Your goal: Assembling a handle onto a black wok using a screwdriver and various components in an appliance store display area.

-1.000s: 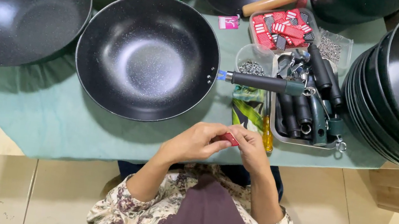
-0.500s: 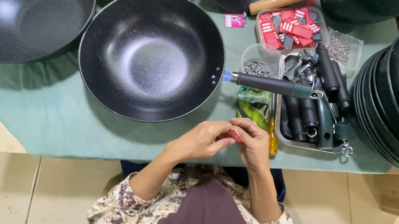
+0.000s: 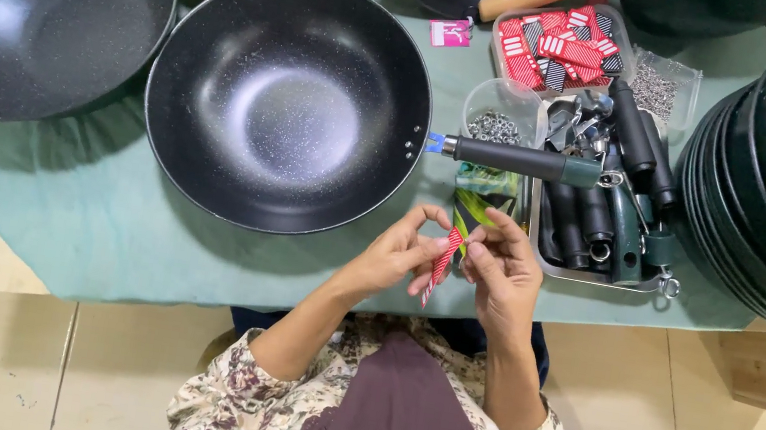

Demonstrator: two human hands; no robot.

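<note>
Red-and-white striped tag [image 3: 443, 254] hangs between my hands over the desk's [image 3: 98, 223] near edge, long axis near vertical, pinched at its top by left hand [image 3: 394, 255] and right hand [image 3: 504, 274] fingertips.

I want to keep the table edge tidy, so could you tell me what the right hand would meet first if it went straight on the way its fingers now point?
The right hand points up the picture, toward the table. It would probably first meet the yellow-green packet just beyond its fingertips, then the dark wok handle above; depth is unclear.
</note>
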